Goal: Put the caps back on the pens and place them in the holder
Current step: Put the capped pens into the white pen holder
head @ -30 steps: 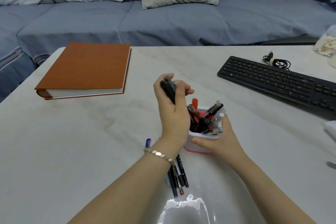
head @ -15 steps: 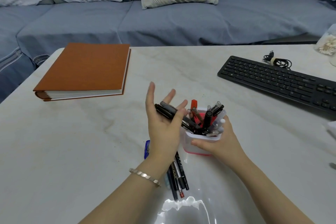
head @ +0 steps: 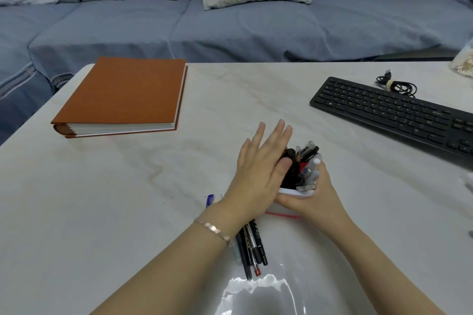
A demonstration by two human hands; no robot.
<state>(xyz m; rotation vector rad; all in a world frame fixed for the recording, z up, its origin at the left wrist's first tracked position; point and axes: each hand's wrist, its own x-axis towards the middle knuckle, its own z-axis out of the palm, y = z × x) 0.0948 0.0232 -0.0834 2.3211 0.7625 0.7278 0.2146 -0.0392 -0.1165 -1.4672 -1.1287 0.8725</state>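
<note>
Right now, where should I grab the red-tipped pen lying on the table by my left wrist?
Probably the bare near half of the red-tipped pen, pinched across its barrel from above. It lies flat on the white table in a tight bundle of dark pens, with its far end hidden under the left hand, so only the near end shows clear.

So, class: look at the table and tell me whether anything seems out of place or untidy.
Yes: several loose pens lie flat on the table beneath the left hand, outside the holder that the right hand steadies. The holder looks crammed, its pens leaning at different angles. The book and keyboard lie flat.
</note>
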